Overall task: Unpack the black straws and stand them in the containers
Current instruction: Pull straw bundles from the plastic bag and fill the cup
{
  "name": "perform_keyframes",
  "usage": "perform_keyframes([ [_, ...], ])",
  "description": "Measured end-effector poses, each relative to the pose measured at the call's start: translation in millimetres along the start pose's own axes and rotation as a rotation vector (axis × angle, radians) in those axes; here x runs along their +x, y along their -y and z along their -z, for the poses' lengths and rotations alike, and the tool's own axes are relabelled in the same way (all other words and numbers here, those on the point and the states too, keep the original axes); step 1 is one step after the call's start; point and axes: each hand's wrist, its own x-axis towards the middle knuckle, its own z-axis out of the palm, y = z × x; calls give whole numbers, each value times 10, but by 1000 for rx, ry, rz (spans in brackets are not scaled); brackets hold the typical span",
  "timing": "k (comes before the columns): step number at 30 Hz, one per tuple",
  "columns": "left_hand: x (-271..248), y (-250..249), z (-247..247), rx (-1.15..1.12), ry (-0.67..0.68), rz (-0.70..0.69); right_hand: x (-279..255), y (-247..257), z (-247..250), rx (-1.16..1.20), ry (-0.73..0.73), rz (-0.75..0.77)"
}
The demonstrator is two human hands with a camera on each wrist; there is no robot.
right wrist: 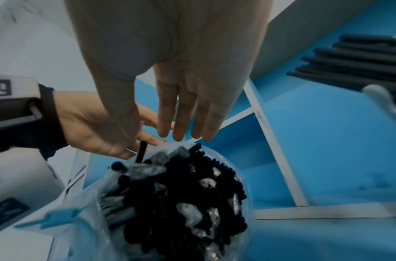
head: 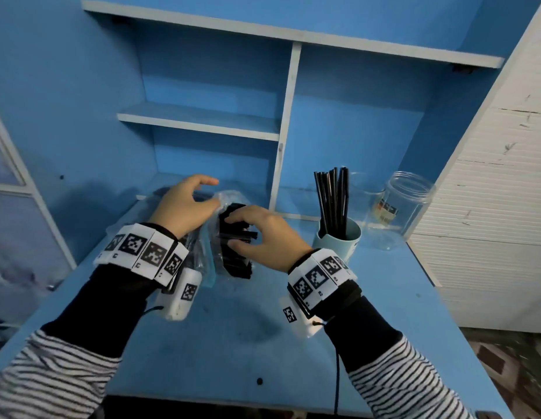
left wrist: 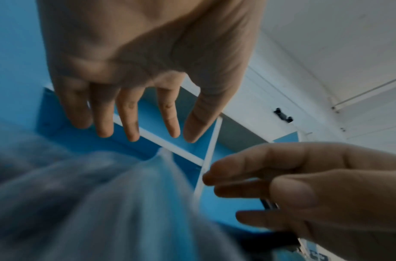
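A clear plastic bag (head: pixel 216 237) full of black straws (head: pixel 234 264) lies on the blue desk (head: pixel 233 328); the right wrist view looks into its open mouth (right wrist: pixel 181 203). My right hand (head: pixel 263 234) is over the bag and pinches a few straws (head: pixel 237 235) between thumb and fingers. My left hand (head: pixel 184 207) hovers at the bag's far left side with relaxed, spread fingers (left wrist: pixel 130 114), the thumb at the plastic. A light blue cup (head: pixel 339 240) to the right holds several upright straws (head: pixel 332 201).
A clear plastic jar (head: pixel 408 204) with a small label stands behind the cup at the right. Blue shelves with a white upright divider (head: pixel 286 131) rise behind the desk. A white slatted panel (head: pixel 490 207) borders the right side.
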Motion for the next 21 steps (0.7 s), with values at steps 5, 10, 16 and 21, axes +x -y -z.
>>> perform_keyframes([
  [5,-35,218,-69,-8,139,-10,159,-32,-174,-122,146,-65],
  [10,-51,223,-40,-44,134,-65,173,-99,-166,-104,70,-68],
  [16,-66,186,-33,-47,114,-102,129,-128,7,30,5,-104],
  [21,-65,112,-38,-54,79,-74,109,-191,98,124,-10,-170],
])
